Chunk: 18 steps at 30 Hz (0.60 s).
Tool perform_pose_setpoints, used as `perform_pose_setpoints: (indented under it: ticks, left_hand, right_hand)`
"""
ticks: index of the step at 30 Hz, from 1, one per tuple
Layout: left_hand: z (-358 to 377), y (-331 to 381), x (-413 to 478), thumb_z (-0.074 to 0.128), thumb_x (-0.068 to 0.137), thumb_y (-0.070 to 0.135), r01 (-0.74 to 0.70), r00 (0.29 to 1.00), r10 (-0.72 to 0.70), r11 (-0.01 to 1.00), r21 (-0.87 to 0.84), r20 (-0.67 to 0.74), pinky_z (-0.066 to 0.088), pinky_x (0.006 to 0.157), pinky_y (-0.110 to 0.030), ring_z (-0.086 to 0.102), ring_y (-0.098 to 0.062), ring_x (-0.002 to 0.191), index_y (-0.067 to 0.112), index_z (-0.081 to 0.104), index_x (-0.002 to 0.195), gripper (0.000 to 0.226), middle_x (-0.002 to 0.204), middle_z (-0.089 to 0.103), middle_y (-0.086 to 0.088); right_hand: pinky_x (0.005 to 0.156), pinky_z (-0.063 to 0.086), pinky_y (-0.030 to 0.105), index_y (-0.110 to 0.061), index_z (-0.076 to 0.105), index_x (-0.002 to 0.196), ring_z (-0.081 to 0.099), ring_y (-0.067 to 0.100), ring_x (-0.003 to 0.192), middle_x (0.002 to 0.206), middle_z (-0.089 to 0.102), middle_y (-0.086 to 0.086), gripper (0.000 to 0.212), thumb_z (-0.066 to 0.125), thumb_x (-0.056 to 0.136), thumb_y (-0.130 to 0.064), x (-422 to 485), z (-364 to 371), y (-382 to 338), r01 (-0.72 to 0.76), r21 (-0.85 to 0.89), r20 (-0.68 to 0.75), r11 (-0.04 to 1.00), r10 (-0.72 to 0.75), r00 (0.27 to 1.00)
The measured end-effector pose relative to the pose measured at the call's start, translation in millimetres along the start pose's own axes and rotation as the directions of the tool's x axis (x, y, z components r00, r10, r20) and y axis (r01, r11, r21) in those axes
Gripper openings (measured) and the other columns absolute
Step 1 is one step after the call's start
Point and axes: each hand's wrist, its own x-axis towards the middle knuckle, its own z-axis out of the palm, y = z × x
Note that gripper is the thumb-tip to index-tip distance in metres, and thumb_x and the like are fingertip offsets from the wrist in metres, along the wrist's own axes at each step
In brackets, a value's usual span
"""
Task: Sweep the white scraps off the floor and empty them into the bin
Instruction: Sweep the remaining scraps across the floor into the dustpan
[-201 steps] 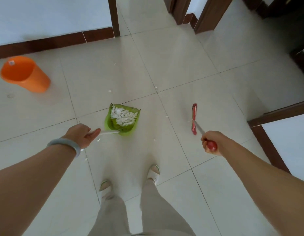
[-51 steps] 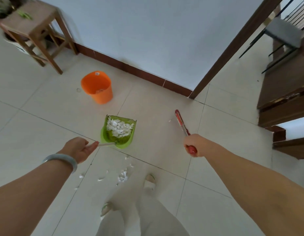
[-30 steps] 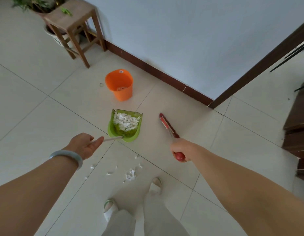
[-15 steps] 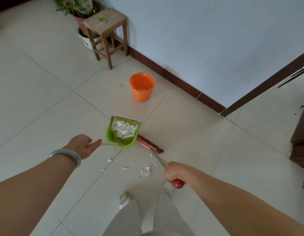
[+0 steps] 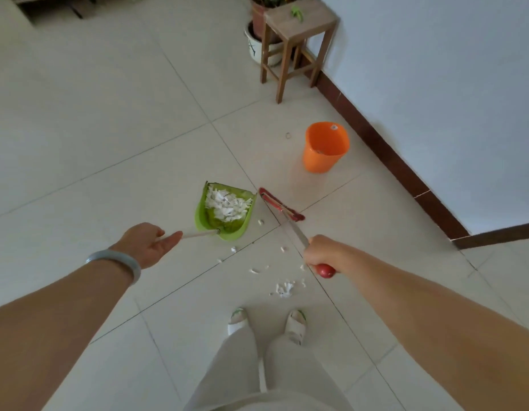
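L hand (image 5: 147, 244) is gripping green dustpan (image 5: 224, 215) by its thin handle, R hand (image 5: 319, 253) is clenching red broom (image 5: 282, 204) near the handle end; white scraps (image 5: 284, 289) are looking feather-light, prob. scattering under hard strokes.

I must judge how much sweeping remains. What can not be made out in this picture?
Head view only:
- Orange bin: contents too small, shaded by its wall.
- Small ring beside it: too small to identify.
- Plant pot: behind the stool, cut by top edge.
- Dustpan: floor covered by white scraps.
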Motion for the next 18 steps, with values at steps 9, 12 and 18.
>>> perform_pose_setpoints:
  ticks: [9,12,18]
  left_hand:
    - [23,-39,-40,0.044,0.089,0.059,0.178,0.983,-0.181,0.981,-0.074,-0.031,0.039,0.055,-0.027,0.052,-0.022,0.055,0.007,0.064,0.068,0.06,0.055,0.053,-0.003]
    - [31,-27,-47,0.046,0.09,0.056,0.267,0.962,-0.272,0.959,-0.097,-0.039,0.036,0.051,-0.025,0.049,-0.021,0.054,0.009,0.059,0.064,0.055,0.054,0.05,-0.003]
    - [51,11,-54,0.044,0.092,0.054,0.288,0.953,-0.298,0.948,-0.139,-0.059,0.037,0.058,-0.027,0.051,-0.028,0.059,0.009,0.051,0.057,0.057,0.052,0.048,-0.006]
  right_hand:
    - [0.053,0.044,0.028,0.003,0.042,0.134,0.05,0.023,0.054,0.081,0.059,0.018,0.046,0.038,0.088,-0.004,41,-14,-23,0.07,-0.272,0.038,0.96,-0.062,0.997]
    - [0.049,0.043,0.025,0.003,0.039,0.137,0.052,0.022,0.051,0.078,0.06,0.017,0.048,0.037,0.09,-0.005,39,-18,-4,0.113,-0.397,0.086,0.911,-0.086,0.993]
    - [0.034,0.036,0.016,0.001,0.039,0.137,0.045,0.017,0.04,0.071,0.052,0.014,0.049,0.037,0.088,0.0,10,-20,62,0.109,-0.549,0.158,0.828,-0.025,0.987]
